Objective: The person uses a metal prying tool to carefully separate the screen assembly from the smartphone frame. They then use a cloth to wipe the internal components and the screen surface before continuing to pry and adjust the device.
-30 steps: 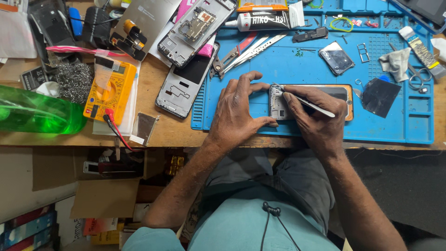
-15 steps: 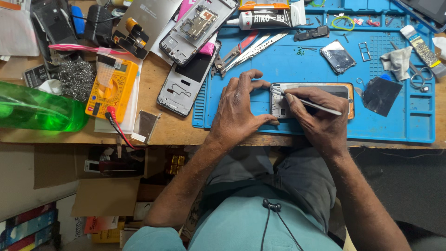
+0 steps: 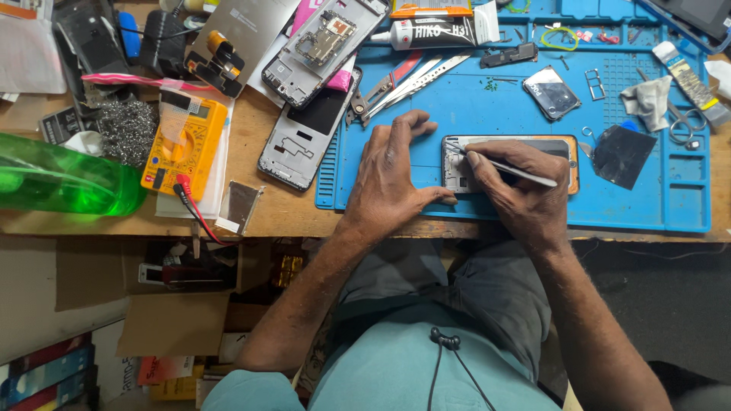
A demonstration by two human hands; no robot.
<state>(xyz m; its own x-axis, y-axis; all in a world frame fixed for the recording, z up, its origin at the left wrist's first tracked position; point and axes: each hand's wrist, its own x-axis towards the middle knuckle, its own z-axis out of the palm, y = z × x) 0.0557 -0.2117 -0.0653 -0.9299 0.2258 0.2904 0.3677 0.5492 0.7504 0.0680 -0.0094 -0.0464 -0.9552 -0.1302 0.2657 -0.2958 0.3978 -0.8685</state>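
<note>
An opened phone with an orange rim [image 3: 567,148] lies on the blue work mat [image 3: 487,114] near the bench's front edge. My left hand [image 3: 392,179] rests flat on the mat beside the phone's left end, with the thumb against its lower corner. My right hand [image 3: 521,194] grips a thin metal tool [image 3: 506,166] like a pen. The tool's tip touches the upper left part of the phone's inside. My right hand covers most of the phone's middle.
Tweezers [image 3: 403,87], a white glue tube [image 3: 434,34], a small dark module [image 3: 554,93], a black square [image 3: 620,156] and scissors [image 3: 685,122] lie on the mat. Left of it lie phone frames [image 3: 301,141], a yellow multimeter [image 3: 186,144], steel wool [image 3: 126,129] and a green bottle [image 3: 65,183].
The tool tip has shifted slightly along the phone's upper left edge. My left hand stays planted beside the phone.
</note>
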